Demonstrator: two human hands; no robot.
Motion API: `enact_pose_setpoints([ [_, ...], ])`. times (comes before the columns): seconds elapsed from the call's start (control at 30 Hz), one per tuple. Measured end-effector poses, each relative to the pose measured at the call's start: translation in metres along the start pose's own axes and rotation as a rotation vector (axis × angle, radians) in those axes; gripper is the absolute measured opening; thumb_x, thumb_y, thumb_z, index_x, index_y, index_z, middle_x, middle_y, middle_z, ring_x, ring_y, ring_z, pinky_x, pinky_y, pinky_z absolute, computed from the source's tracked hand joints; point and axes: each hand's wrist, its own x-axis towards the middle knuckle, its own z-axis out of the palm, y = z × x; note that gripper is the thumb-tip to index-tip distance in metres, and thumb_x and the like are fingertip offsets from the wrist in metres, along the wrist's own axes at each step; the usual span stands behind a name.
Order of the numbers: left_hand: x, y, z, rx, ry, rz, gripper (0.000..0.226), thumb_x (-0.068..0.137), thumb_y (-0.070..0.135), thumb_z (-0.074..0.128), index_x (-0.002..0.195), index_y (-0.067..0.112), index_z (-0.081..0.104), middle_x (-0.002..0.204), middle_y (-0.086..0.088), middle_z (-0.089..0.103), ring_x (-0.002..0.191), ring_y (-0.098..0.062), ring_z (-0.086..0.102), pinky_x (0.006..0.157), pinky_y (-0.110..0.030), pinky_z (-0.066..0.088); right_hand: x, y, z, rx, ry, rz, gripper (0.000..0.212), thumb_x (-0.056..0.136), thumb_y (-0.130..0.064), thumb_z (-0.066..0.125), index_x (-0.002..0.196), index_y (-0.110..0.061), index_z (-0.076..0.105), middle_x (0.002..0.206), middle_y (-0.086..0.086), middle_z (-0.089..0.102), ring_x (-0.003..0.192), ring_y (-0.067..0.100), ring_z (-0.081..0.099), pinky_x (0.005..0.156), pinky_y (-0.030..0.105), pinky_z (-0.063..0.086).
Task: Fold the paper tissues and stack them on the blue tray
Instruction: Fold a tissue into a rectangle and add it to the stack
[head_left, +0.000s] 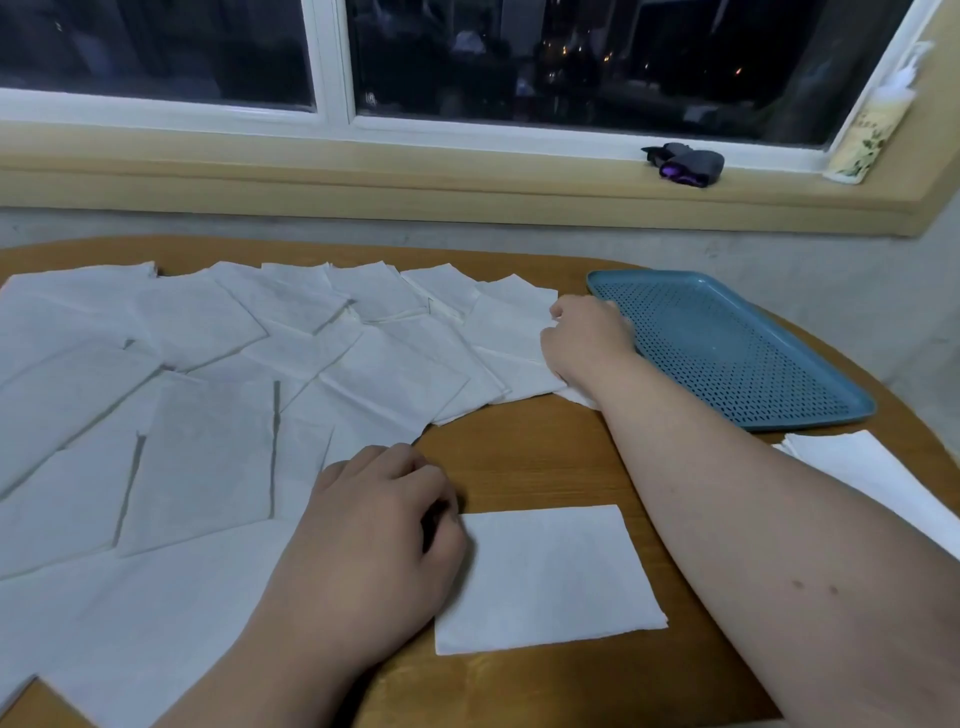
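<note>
Head view shows the left hand (382, 525) resting knuckles-up on the left edge of a folded tissue (545, 577) near the front of the tabletop (519, 457); its fingers are curled loosely and I cannot tell whether this grip pinches the paper or only pins it, though pinning seems likely, to keep the fold flat while the other arm is busy. The right hand (584, 338) reaches far across to the right end of the loose tissues (208, 415), its fingers curled onto the edge of one sheet, a closing grip that reads as picking up the next sheet to fold. Those sheets lie fanned and overlapping over the left and middle of the tabletop, probably spread so each edge can be caught singly. The blue tray (810, 415) sits at the right, just beside the reaching hand, perforated and with nothing on it, so stacking looks barely begun. A small pile of white tissues (872, 467) lies at the right edge, close in front of the tray. The tabletop is rounded, wood-grained and bare between the hands. Behind it runs a wooden sill (363, 176) under a window (571, 52) dark with night and scattered lights; a small dark bundle (685, 163) rests on the sill.
</note>
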Motion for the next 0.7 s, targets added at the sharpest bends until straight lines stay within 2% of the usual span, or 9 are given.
enact_pose_setpoints([
  [0.1, 0.0, 0.0, -0.001, -0.001, -0.001, -0.002, 0.022, 0.082, 0.047, 0.04, 0.077, 0.037, 0.059, 0.084, 0.02, 0.054, 0.091, -0.005, 0.05, 0.088, -0.032, 0.04, 0.0, -0.004, -0.005, 0.077, 0.012, 0.041, 0.038, 0.082, -0.009, 0.047, 0.112, -0.017, 0.068, 0.116, 0.004, 0.065, 0.117, 0.033, 0.051, 0.099, 0.045, 0.046],
  [0.2, 0.0, 0.001, -0.001, 0.003, -0.011, -0.002, 0.023, 0.082, 0.047, 0.04, 0.077, 0.036, 0.059, 0.084, 0.02, 0.054, 0.092, -0.004, 0.05, 0.088, -0.031, 0.04, -0.002, -0.004, -0.006, 0.151, 0.056, 0.035, 0.03, 0.079, -0.006, 0.048, 0.099, -0.014, 0.069, 0.102, 0.004, 0.068, 0.096, 0.027, 0.056, 0.091, 0.046, 0.052],
  [0.3, 0.0, 0.001, -0.002, 0.003, -0.018, -0.007, 0.023, 0.082, 0.048, 0.039, 0.077, 0.037, 0.058, 0.084, 0.02, 0.053, 0.091, -0.004, 0.049, 0.088, -0.032, 0.04, -0.009, -0.001, -0.008, 0.304, 0.12, 0.025, 0.014, 0.081, -0.01, 0.054, 0.086, -0.021, 0.062, 0.087, -0.005, 0.063, 0.085, 0.023, 0.058, 0.081, 0.041, 0.052],
  [0.37, 0.0, 0.002, -0.003, -0.004, -0.026, -0.007, 0.024, 0.081, 0.049, 0.038, 0.079, 0.037, 0.058, 0.084, 0.021, 0.053, 0.092, -0.004, 0.049, 0.089, -0.032, 0.04, -0.023, -0.001, -0.019, 0.451, 0.159, 0.013, 0.009, 0.084, -0.015, 0.058, 0.085, -0.023, 0.061, 0.083, -0.008, 0.061, 0.078, 0.018, 0.058, 0.069, 0.036, 0.05],
  [0.47, -0.001, 0.004, -0.005, -0.029, -0.024, -0.01, 0.024, 0.082, 0.049, 0.037, 0.085, 0.039, 0.059, 0.087, 0.023, 0.052, 0.093, -0.003, 0.048, 0.09, -0.033, 0.041, -0.063, -0.002, -0.043, 0.562, 0.181, -0.058, 0.009, 0.089, -0.02, 0.063, 0.087, -0.028, 0.066, 0.085, -0.014, 0.065, 0.079, 0.007, 0.06, 0.067, 0.03, 0.049],
  [0.57, -0.003, 0.008, -0.012, -0.108, 0.018, -0.021, 0.028, 0.082, 0.052, 0.04, 0.101, 0.04, 0.057, 0.098, 0.026, 0.05, 0.097, 0.0, 0.047, 0.091, -0.033, 0.043, -0.116, -0.003, -0.067, 0.662, 0.15, -0.086, 0.009, 0.088, -0.023, 0.067, 0.086, -0.031, 0.069, 0.084, -0.02, 0.067, 0.079, -0.002, 0.06, 0.059, 0.019, 0.043],
  [0.63, -0.006, 0.01, -0.016, -0.189, 0.054, -0.032, 0.046, 0.082, 0.06, 0.041, 0.123, 0.04, 0.05, 0.116, 0.029, 0.046, 0.109, 0.004, 0.044, 0.097, -0.03, 0.041, -0.148, -0.003, -0.08, 0.727, 0.078, -0.106, 0.01, 0.087, -0.022, 0.069, 0.084, -0.031, 0.071, 0.086, -0.024, 0.069, 0.079, -0.004, 0.062, 0.059, 0.014, 0.045],
  [0.7, -0.011, 0.014, -0.02, -0.34, 0.07, -0.054, 0.062, 0.08, 0.069, 0.044, 0.139, 0.05, 0.034, 0.132, 0.037, 0.038, 0.125, 0.012, 0.037, 0.104, -0.025, 0.034, -0.174, -0.002, -0.09, 0.795, -0.029, -0.12, 0.012, 0.088, -0.017, 0.07, 0.083, -0.028, 0.073, 0.084, -0.019, 0.072, 0.075, 0.0, 0.065, 0.058, 0.014, 0.048],
])
